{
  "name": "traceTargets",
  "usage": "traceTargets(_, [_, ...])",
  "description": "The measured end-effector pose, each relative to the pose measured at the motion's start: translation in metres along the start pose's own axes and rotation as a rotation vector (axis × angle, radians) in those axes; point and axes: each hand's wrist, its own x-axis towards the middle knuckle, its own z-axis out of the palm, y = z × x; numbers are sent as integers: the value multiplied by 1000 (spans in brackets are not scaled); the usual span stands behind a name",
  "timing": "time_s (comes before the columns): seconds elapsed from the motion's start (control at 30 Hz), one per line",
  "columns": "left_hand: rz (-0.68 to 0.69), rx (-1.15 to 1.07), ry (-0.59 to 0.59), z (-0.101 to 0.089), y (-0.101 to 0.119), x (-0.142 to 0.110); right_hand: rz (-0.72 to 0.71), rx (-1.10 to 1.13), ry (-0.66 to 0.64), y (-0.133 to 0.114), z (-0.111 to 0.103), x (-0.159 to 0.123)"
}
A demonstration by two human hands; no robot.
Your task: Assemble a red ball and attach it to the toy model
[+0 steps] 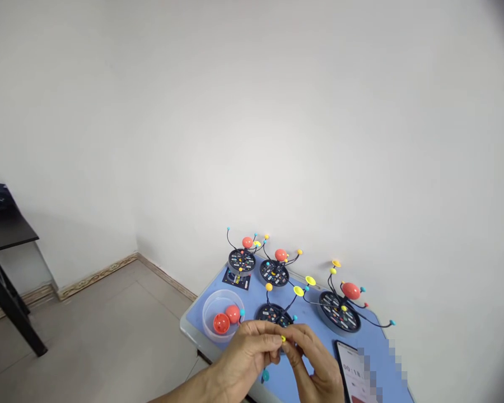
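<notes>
My left hand [244, 358] and my right hand [317, 366] meet over the near part of the table, fingertips pinched together on a small yellow piece [283, 338]. Most of that piece is hidden by the fingers, so its full shape cannot be made out. Just behind the hands stands a solar system model [273, 312] with a round black base and curved black arms, bearing an orange ball and a yellow ringed planet [298, 291]. My fingers cover part of its base. A teal ball [266, 375] shows beneath my left hand.
A clear round tub [208, 305] holds red ball parts [221, 323]. Along the wall stand more models [242, 260], [274, 273] and a larger one [339, 313] on the blue table [210, 288]. A phone [353, 369] with a timer lies at right. A black table [8, 229] is far left.
</notes>
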Motion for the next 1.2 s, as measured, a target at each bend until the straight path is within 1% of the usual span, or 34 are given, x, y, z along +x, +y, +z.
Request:
traceTargets(0.07, [-1,44,17,-2,5,1,50,39,17,-1,1,1])
traceTargets(0.1, [6,82,31,-4,7,1,112,59,35,-2,1,1])
traceTargets(0.17, [51,208,86,-10,12,-2,290,93,87,-6,-3,2])
traceTargets(0.23, [127,381,170,-21,12,-8,472,116,134,-8,-10,3])
traceTargets(0.33, [191,625,253,-38,3,-18,648,153,135,-5,-23,6])
traceTargets(0.47, [269,843,246,-51,-21,-24,791,226,42,2,-29,11])
traceTargets(0.57, [303,906,265,-54,-34,-20,857,278,57,8,-25,14])
traceTargets(0.67, [313,962,280,-56,-40,-11,887,329,86,15,-19,15])
traceTargets(0.77, [335,1019,260,-56,-44,-2,903,397,55,25,-16,17])
traceTargets(0.87, [327,1045,258,-57,-49,5,940,487,37,32,-14,18])
traceTargets(1.0, [299,1006,251,-59,-56,10,996,551,41,36,-10,19])
traceTargets(1.2, [215,918,263,-58,-62,14,1016,536,58,37,-4,18])
